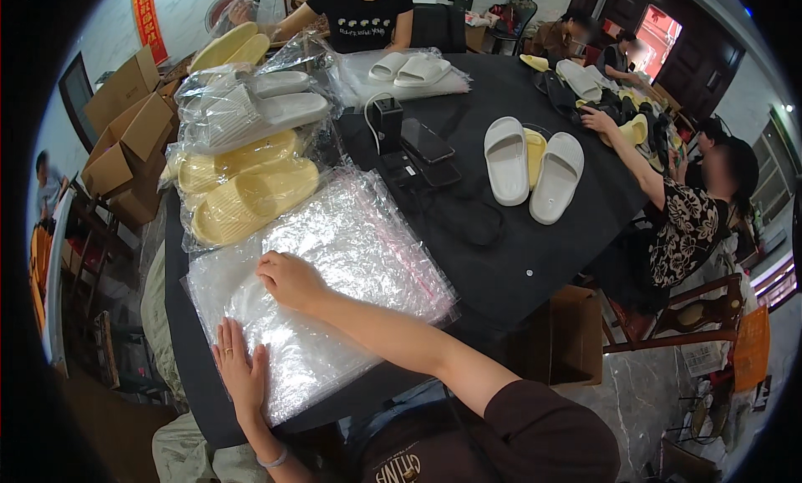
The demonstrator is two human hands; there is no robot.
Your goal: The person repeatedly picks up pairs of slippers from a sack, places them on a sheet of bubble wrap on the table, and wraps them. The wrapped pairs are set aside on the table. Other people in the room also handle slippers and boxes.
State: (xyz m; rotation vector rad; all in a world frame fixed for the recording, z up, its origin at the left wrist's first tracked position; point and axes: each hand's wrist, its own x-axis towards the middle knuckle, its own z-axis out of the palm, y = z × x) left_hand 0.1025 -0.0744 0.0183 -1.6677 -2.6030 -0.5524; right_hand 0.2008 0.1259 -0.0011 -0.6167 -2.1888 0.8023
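Note:
A thick stack of clear plastic bags (334,257) lies on the black-covered table in front of me. My left hand (241,370) rests flat along the stack's near left edge, its fingers straight. On top of the stack, my right hand (291,281) has its fingers curled together against the plastic; whether they pinch a bag is hidden. Just beyond it are bagged yellow slippers (255,200), with bagged white slippers (288,111) piled farther back. To the right, a pair of grey-white slippers (558,178) sits unbagged, partly covering a yellow slipper (534,149).
Phones (428,140) and a black charger block (386,119) lie mid-table. A person (368,19) opposite holds a bagged yellow pair (230,47). At right, a co-worker (685,211) reaches toward heaped slippers (576,82). Cardboard boxes (125,140) stand left; another box (576,333) is beside me.

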